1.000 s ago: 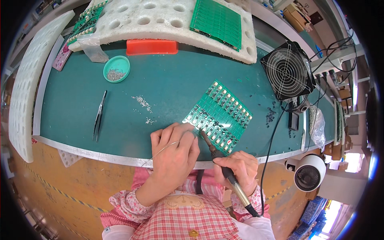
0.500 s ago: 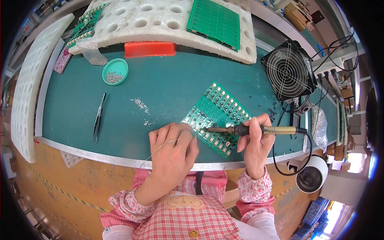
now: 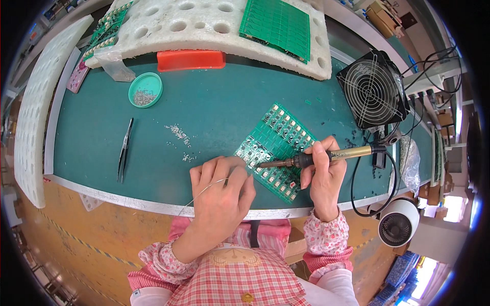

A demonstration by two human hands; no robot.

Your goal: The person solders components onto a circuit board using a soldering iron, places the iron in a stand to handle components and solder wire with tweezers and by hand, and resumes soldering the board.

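Note:
A green circuit board with rows of small parts lies slantwise on the green work mat. My right hand is closed around a soldering iron; its tip points left and meets the board's left part, beside my left fingers. My left hand is closed on a thin solder wire, whose tail curves down toward the table edge. The left fingertips rest at the board's left edge, and the wire's front end is hidden under them.
Tweezers lie at left, near loose tiny parts and a turquoise dish of more. Behind are a red tray and white foam bearing boards. A black fan stands right, beside cables.
The soldering iron's handle has tilted up slightly at its rear, and its tip has shifted a little left. My right hand moved slightly with it; my left hand stays nearly still.

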